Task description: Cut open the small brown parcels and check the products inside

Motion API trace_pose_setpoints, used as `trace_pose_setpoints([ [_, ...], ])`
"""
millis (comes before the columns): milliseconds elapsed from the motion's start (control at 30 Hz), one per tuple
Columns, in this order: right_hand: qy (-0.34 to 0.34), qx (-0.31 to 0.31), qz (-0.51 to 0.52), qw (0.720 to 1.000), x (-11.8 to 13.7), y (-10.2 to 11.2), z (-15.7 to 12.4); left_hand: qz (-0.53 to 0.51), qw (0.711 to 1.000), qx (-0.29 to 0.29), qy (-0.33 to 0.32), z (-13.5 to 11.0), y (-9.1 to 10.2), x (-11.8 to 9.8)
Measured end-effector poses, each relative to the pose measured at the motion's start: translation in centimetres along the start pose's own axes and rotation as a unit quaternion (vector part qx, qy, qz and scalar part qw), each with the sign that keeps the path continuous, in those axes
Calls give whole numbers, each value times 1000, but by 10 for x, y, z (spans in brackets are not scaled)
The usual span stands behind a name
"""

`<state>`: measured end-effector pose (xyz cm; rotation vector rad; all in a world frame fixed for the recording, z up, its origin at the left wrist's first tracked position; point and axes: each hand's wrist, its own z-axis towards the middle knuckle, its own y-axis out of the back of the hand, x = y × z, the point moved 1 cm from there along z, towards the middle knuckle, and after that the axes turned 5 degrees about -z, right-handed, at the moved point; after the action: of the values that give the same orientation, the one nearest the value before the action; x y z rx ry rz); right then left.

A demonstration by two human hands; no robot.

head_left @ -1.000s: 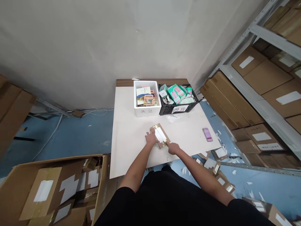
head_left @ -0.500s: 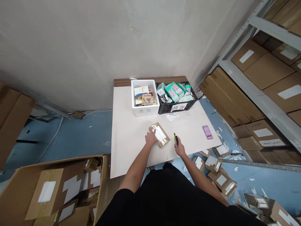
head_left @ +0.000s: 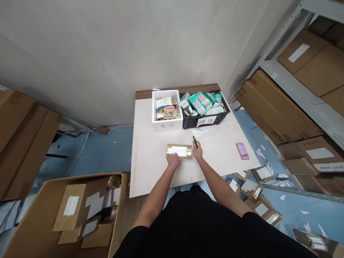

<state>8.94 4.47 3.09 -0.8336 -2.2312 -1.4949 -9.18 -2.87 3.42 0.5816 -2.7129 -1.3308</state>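
Observation:
A small brown parcel (head_left: 179,151) with a white label and shiny tape lies flat on the white table (head_left: 150,157). My left hand (head_left: 173,160) presses on its near edge, fingers curled over the box. My right hand (head_left: 198,152) is closed round a small black and yellow cutter (head_left: 195,142), whose tip sits just right of the parcel's right end.
A white foam box (head_left: 166,109) and a black crate (head_left: 205,111) of small packs stand at the table's far edge. A pink item (head_left: 242,150) lies at the right. An open carton (head_left: 67,215) of parcels sits lower left; shelves (head_left: 295,93) of cartons stand right; parcels litter the floor.
The parcel has been turned from a slant to lie crosswise. My right hand with the cutter came back from the parcel's near right side to its right end.

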Motion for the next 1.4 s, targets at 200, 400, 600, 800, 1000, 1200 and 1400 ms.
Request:
trace_pose_setpoints([
  [200,-48,24,243,969,-46,9,-13,2,986,-79,-150,20,14,0],
  [400,-95,125,174,972,-70,9,-12,23,988,-71,-132,24,-10,-5],
  [600,-86,168,108,976,-62,2,-3,22,990,-50,-131,20,-16,-9],
  [800,-81,152,145,974,-59,-6,-6,22,990,-24,-136,29,-9,-4],
  [1000,-61,157,92,981,-55,-1,-5,34,990,-24,-134,34,-11,-6],
  [1200,-31,186,25,982,-68,11,-20,46,991,-23,-127,35,-11,-8],
  [1400,-46,180,9,982,-80,20,-26,45,989,-34,-134,33,-10,-4],
])
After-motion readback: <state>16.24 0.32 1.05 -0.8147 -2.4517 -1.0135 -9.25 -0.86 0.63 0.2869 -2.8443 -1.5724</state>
